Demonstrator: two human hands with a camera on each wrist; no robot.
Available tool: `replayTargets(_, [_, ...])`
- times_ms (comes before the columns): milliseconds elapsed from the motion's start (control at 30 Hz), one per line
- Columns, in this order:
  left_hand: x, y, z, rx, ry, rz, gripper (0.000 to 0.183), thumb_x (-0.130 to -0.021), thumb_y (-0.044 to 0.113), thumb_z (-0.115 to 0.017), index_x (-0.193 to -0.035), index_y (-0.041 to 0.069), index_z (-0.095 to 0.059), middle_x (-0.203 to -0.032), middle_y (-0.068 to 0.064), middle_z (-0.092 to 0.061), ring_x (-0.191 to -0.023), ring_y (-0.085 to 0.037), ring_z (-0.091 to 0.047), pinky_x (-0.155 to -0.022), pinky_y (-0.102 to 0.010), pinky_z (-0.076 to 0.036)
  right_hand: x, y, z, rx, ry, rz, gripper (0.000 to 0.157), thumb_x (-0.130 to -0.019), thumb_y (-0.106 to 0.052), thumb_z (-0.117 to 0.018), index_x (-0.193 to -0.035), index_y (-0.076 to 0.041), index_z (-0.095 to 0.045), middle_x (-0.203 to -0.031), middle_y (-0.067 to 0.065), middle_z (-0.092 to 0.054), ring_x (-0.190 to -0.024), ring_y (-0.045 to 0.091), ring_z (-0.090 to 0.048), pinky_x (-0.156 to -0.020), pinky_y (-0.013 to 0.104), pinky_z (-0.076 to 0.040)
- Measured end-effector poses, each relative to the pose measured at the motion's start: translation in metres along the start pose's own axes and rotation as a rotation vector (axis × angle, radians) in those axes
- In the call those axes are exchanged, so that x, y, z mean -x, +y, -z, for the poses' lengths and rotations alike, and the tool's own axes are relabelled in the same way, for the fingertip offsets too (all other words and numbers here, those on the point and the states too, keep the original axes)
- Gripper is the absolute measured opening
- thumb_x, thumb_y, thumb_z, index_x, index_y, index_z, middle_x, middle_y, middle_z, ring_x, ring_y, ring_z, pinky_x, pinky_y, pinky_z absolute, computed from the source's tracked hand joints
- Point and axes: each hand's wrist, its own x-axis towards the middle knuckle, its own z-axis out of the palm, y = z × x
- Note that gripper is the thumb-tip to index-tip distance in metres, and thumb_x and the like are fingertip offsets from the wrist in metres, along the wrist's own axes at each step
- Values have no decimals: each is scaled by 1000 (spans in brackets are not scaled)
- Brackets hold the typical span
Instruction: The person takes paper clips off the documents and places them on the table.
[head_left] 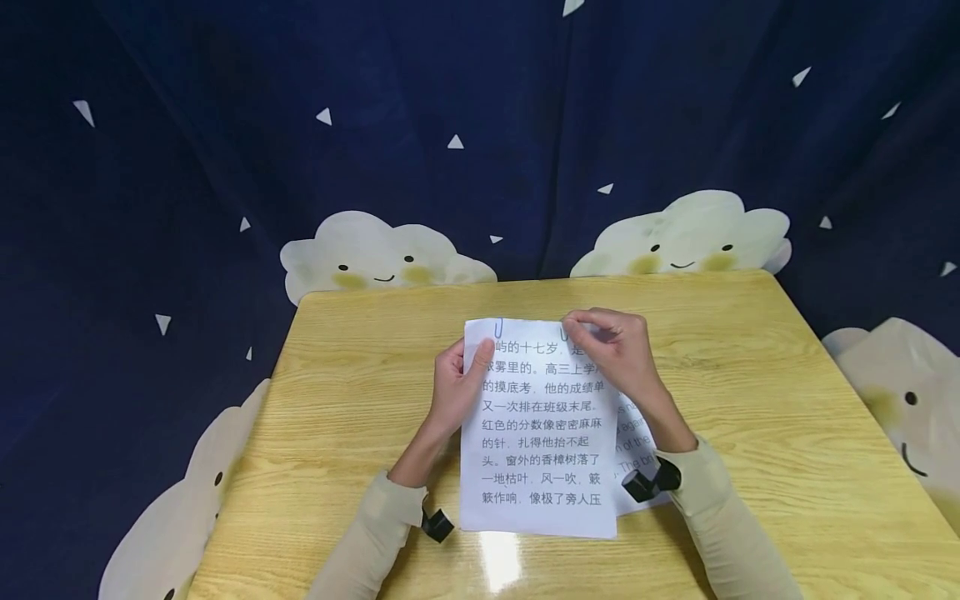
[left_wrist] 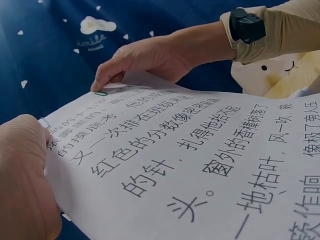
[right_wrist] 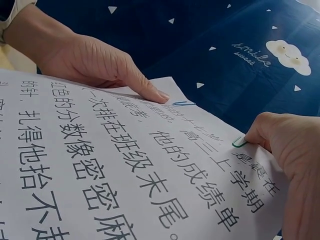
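A white sheet printed with large Chinese characters (head_left: pixel 540 521) is held up over the table in the head view. My left hand (head_left: pixel 454 385) grips its upper left edge, thumb lying on the front. On the top edge, close to that thumb, sits a blue paper clip (head_left: pixel 498 327). Farther right along the same edge is a green paper clip (right_wrist: pixel 239 143), which my right hand (head_left: pixel 618 350) pinches at its outer end between thumb and index finger. Part of this clip shows on the front of the paper; the fingertips cover the rest.
Behind the held sheet, a page with English print (head_left: pixel 633 446) peeks out at the right, slightly turned. The wooden table (head_left: pixel 750 375) runs under both forearms. A dark blue curtain with clouds (head_left: pixel 480 192) hangs beyond its far edge. Each wrist carries a small black camera.
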Motion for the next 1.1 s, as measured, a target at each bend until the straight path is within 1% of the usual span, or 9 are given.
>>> replayTargets(100, [0,-1,0,6,5,-7,35,-109,29,-59,-119,-2,-71,-88,-24,-76,-60,-23,-75,-46,-35,-61,0,-2,-1,12,9,-9,9,-92,5,-75,-98,0,-81,-86,13,-77,-60,13,-69,-48,18,-56])
replayTargets(300, [1,-1,-1,9,12,-6,36,-108,31,-60,-120,-1,-71,-89,-23,-77,-60,-23,-75,-46,-36,-61,-3,-30,-4,34,31,-5,8,-89,15,-72,-94,11,-77,-83,23,-75,-56,25,-68,-48,14,-54])
replayTargets(333, [1,-1,-1,8,12,-8,36,-108,31,-60,-121,-1,-71,-89,-22,-77,-60,-23,-75,-46,-36,-61,-3,-31,-5,31,34,-1,8,-89,15,-71,-94,12,-77,-82,23,-75,-56,26,-67,-48,14,-54])
replayTargets(433, [1,-1,-1,10,9,-12,35,-109,30,-60,-121,-1,-71,-89,-22,-77,-60,-23,-75,-47,-36,-61,-2,-20,-6,33,46,2,8,-89,15,-72,-94,11,-77,-82,23,-75,-55,28,-67,-48,12,-52])
replayTargets(533, [1,-1,-1,10,3,-20,34,-109,29,-59,-122,-1,-70,-89,-23,-77,-60,-23,-75,-47,-36,-61,-1,-8,-6,31,62,1,9,-89,13,-74,-95,8,-79,-83,21,-76,-54,21,-66,-47,12,-51])
replayTargets(667, [0,-1,-1,13,-1,-23,33,-109,26,-58,-121,-2,-70,-89,-24,-76,-60,-23,-75,-47,-37,-62,0,-4,-6,23,71,8,10,-90,9,-76,-96,2,-81,-84,15,-77,-56,12,-66,-46,13,-51])
replayTargets(767, [0,1,-1,4,1,-22,32,-109,25,-58,-120,-3,-70,-88,-24,-76,-60,-22,-75,-46,-36,-61,0,-2,-3,-6,48,6,10,-91,8,-75,-97,1,-81,-86,15,-78,-59,9,-67,-46,15,-53])
replayTargets(1000, [-1,2,0,-5,6,-33,32,-110,24,-58,-119,-3,-70,-87,-25,-76,-58,-21,-75,-45,-35,-60,-1,1,3,-30,-18,-63,11,-91,9,-75,-99,3,-80,-93,18,-78,-78,1,-68,-61,12,-54])
replayTargets(1100, [-1,2,-1,-6,12,-33,31,-110,22,-58,-119,-5,-70,-86,-25,-76,-58,-20,-74,-45,-34,-60,-1,1,5,-41,-34,-75,11,-90,8,-75,-99,3,-79,-94,19,-77,-82,2,-68,-67,12,-54])
